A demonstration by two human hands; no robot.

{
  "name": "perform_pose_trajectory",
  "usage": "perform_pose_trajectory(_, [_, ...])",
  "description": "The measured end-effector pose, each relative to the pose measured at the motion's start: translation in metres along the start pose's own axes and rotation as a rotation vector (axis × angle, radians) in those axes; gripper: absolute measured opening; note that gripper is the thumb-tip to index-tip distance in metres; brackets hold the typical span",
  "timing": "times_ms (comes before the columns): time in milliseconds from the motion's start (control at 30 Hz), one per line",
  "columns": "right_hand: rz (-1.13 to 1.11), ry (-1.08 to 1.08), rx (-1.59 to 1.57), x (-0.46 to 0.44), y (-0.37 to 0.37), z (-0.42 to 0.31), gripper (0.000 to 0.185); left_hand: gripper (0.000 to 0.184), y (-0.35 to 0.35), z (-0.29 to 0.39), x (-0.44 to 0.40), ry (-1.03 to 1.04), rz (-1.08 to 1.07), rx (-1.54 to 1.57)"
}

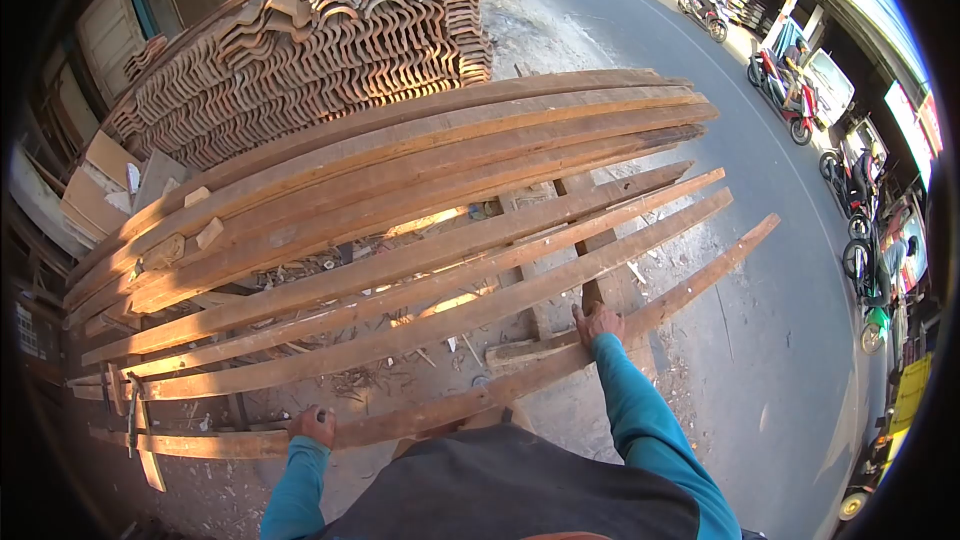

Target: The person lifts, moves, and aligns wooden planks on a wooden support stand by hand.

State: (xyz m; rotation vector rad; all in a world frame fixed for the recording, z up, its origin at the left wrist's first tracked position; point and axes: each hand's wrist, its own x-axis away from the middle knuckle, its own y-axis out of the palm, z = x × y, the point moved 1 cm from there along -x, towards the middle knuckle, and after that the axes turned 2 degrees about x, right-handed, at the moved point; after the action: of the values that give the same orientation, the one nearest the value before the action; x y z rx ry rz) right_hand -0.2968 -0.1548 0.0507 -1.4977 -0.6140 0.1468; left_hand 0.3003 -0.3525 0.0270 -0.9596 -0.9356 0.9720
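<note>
A long, narrow wooden plank (425, 415) lies nearest my body, running from the lower left up toward the road. My left hand (314, 426) is closed on it, left of my torso. Farther along, to the right, my right hand (600, 324) grips the same plank, its fingers bent over the far edge. The undersides of both grips are hidden. Just beyond lies another thin plank (420, 340), roughly alongside. At the left ends of the planks there is a dark, clamp-like metal piece (132, 415) beside a short wooden strip (150, 458).
Several thicker beams (420, 165) lie across supports farther off, with small wood blocks (209, 233) on them. Behind rise stacked clay roof tiles (330, 50). Wood scraps litter the ground. A paved road (760, 270) runs along the right, with parked motorbikes (785, 90) and people.
</note>
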Motion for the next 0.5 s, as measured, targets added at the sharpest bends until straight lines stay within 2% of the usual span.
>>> perform_pose_trajectory(500, [-0.060,0.020,-0.029,0.0028,-0.0066,-0.0022,0.065,0.037,0.0069,-0.0055,0.0018,0.015,0.056,-0.017])
